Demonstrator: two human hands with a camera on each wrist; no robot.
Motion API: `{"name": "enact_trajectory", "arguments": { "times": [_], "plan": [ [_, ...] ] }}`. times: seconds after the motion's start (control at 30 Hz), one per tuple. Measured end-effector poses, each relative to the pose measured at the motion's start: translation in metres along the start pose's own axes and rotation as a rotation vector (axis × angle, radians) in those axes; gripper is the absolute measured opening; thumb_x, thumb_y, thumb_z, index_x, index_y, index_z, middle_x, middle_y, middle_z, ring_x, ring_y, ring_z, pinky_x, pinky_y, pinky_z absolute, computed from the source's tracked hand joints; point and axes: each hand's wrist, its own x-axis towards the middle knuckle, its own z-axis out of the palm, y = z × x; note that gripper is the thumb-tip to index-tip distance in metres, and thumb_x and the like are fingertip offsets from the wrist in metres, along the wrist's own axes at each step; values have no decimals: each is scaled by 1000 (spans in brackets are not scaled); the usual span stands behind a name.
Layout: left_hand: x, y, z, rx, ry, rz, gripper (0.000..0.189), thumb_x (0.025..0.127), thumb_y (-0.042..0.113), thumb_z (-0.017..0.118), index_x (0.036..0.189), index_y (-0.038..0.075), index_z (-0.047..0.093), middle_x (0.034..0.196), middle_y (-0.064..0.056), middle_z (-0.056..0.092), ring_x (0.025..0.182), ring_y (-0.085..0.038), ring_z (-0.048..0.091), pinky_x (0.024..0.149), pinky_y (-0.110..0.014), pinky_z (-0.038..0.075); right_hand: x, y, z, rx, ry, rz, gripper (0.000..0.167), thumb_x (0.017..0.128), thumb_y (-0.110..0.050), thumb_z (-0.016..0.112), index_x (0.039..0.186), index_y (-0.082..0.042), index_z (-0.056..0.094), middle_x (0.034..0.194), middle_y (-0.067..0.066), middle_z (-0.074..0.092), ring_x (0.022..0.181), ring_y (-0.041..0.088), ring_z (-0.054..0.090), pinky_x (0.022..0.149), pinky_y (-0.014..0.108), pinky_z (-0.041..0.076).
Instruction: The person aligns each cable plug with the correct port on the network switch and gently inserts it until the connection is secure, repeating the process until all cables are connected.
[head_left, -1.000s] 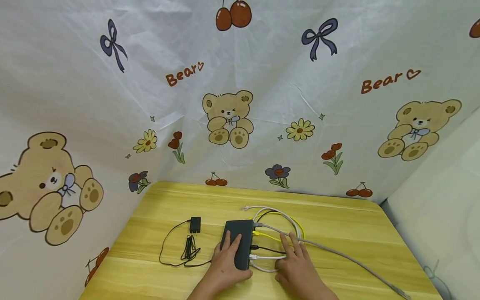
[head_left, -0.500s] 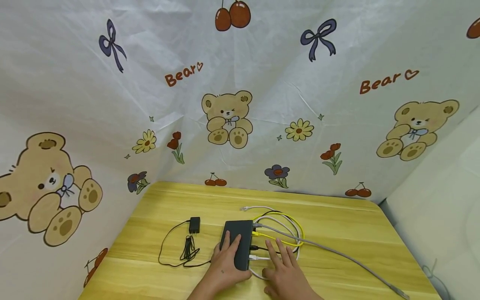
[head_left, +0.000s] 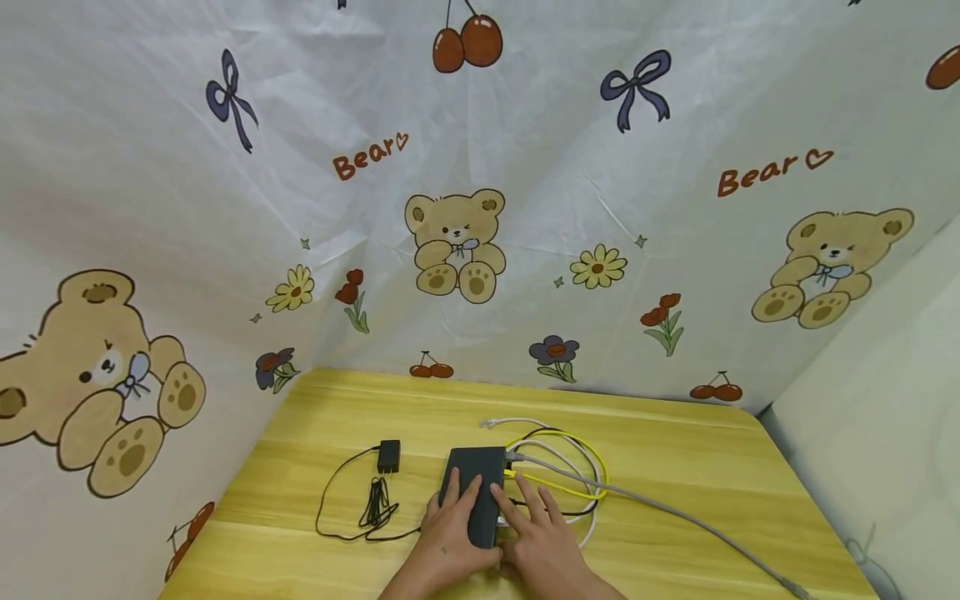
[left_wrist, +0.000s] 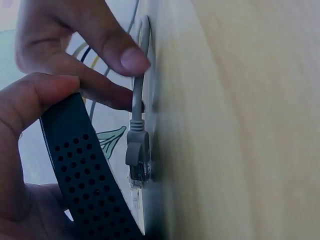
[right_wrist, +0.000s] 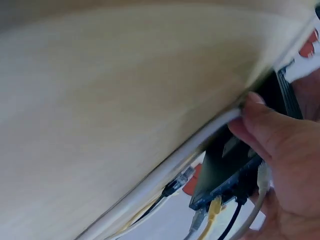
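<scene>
A black network switch (head_left: 480,463) lies on the wooden table with its port side facing right. My left hand (head_left: 450,529) holds it, fingers spread over the top and thumb at the near edge. Close beside it, my right hand (head_left: 542,546) has its fingertips by the switch's right side. In the left wrist view, the right thumb and a finger pinch a pale grey network cable (left_wrist: 138,95) just behind its plug (left_wrist: 136,150). That plug lies loose at the table surface next to the vented side. Yellow (right_wrist: 213,210), black (right_wrist: 232,220) and white (right_wrist: 262,185) leads sit in the ports.
To the left stands a black power adapter (head_left: 388,457) with its bundled cord (head_left: 377,502). Looped cables (head_left: 596,454) spread right of the switch, and a long grey cable (head_left: 675,507) runs to the table's right. A bear-print cloth (head_left: 525,333) hangs behind.
My right hand has moved left from over the cables to the switch's near right corner and now pinches the pale cable. My left hand stays on the switch.
</scene>
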Motion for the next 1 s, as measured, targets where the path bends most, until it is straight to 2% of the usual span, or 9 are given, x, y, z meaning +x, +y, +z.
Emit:
{"name": "enact_trajectory", "arguments": {
  "times": [0.13, 0.27, 0.37, 0.5, 0.6, 0.77, 1.0],
  "plan": [
    [-1, 0, 0, 15, 6, 10, 110, 64, 57, 85, 156, 22, 36, 165, -23, 11, 135, -69, 18, 95, -82, 26, 2, 1, 0, 34, -56, 29, 16, 79, -42, 80, 90, -31, 83, 154, 7, 46, 142, 48, 34, 100, 63, 44],
    [0, 0, 0, 16, 5, 16, 110, 64, 57, 85, 157, 22, 36, 165, -23, 11, 135, -70, 18, 94, -83, 26, 0, 3, -6, -9, -96, 14, 18, 82, -34, 79, 92, -19, 82, 154, 9, 45, 143, 44, 35, 102, 58, 45],
    [1, 1, 0, 4, -13, 4, 110, 63, 53, 86, 157, 23, 36, 165, -22, 9, 136, -69, 17, 95, -82, 27, -6, 4, -10, -29, -101, 41, 15, 85, -29, 77, 87, -14, 76, 152, 12, 46, 141, 42, 37, 99, 54, 47],
    [2, 1, -1, -2, -27, -10, 109, 64, 50, 86, 157, 23, 36, 166, -21, 8, 136, -69, 15, 95, -82, 26, -16, 6, -11, 32, -24, 128, 16, 85, -22, 74, 74, -18, 63, 148, 15, 50, 138, 43, 41, 92, 54, 51],
    [1, 1, -1, -3, -24, -7, 108, 64, 49, 86, 157, 23, 36, 166, -21, 7, 136, -69, 14, 95, -82, 26, -21, 10, -10, 80, 59, 172, 17, 83, -19, 75, 73, -20, 62, 144, 14, 54, 136, 43, 44, 90, 56, 51],
    [1, 1, -2, -2, -21, 0, 108, 65, 50, 86, 157, 23, 35, 166, -20, 7, 136, -69, 14, 95, -82, 26, -26, 15, -8, 106, 152, 180, 16, 80, -18, 79, 78, -23, 64, 138, 12, 59, 129, 41, 51, 91, 55, 51],
    [-2, 0, -3, -26, -31, 12, 107, 66, 50, 86, 157, 22, 35, 166, -21, 7, 136, -69, 14, 93, -84, 25, -29, 17, -5, 129, 243, 177, 22, 81, -18, 77, 78, -26, 56, 127, 11, 65, 119, 36, 60, 95, 50, 49]
  ]
}}
